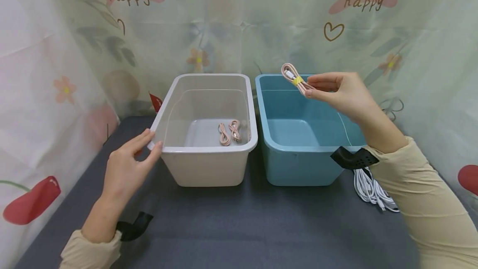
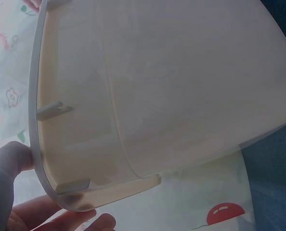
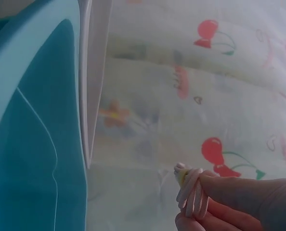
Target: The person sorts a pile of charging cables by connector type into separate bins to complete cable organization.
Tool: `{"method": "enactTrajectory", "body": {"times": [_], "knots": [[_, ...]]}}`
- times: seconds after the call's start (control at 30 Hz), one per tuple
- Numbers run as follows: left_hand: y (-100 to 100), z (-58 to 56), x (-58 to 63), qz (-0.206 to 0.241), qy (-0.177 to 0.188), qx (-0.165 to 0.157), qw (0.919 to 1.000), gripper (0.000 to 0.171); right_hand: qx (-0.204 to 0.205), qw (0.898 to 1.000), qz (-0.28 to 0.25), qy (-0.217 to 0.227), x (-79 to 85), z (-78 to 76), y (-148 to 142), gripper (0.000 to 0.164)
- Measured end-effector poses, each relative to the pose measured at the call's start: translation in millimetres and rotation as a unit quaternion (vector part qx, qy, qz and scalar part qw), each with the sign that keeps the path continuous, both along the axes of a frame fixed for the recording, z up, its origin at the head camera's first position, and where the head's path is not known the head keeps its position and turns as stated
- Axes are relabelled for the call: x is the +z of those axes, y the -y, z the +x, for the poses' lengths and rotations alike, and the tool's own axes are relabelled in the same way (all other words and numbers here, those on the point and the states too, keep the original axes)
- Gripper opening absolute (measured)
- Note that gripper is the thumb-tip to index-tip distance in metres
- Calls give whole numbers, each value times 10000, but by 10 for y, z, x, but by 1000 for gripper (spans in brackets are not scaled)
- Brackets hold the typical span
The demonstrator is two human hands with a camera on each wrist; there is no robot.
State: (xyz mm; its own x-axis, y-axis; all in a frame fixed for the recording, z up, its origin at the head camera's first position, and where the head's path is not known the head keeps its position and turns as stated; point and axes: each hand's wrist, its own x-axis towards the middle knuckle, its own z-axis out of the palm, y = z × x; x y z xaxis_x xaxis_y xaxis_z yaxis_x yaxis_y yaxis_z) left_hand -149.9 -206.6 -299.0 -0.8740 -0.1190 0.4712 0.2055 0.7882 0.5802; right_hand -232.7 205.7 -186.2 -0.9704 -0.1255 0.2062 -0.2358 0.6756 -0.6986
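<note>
My right hand (image 1: 345, 92) pinches a coiled pink cable (image 1: 295, 79) tied with a yellow band, raised over the back of the blue bin (image 1: 304, 165). In the right wrist view the cable's loops (image 3: 193, 195) show between thumb and fingers. My left hand (image 1: 127, 165) holds the front left corner of the beige bin (image 1: 209, 167), thumb and fingers on either side of the corner. The left wrist view shows that bin's outer wall (image 2: 191, 86) and the fingers at its rim. Two small coiled pink cables, one left (image 1: 224, 135) and one right (image 1: 235, 130), lie inside the beige bin.
A bundle of white cable (image 1: 373, 190) lies on the dark tabletop (image 1: 242, 223) right of the blue bin, partly behind the right sleeve. The two bins stand side by side. A patterned curtain (image 1: 242, 20) hangs close behind them and along both sides.
</note>
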Motion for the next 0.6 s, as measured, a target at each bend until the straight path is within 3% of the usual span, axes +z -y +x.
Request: {"method": "enactTrajectory", "body": {"times": [0.27,0.6], "knots": [[2,-2,1,0,24,-3,10000,45,366,9993,40,2,39,-85,334,45],[11,5,7,28,11,-19,10000,45,762,9961,-309,305,53,-296,685,41]]}}
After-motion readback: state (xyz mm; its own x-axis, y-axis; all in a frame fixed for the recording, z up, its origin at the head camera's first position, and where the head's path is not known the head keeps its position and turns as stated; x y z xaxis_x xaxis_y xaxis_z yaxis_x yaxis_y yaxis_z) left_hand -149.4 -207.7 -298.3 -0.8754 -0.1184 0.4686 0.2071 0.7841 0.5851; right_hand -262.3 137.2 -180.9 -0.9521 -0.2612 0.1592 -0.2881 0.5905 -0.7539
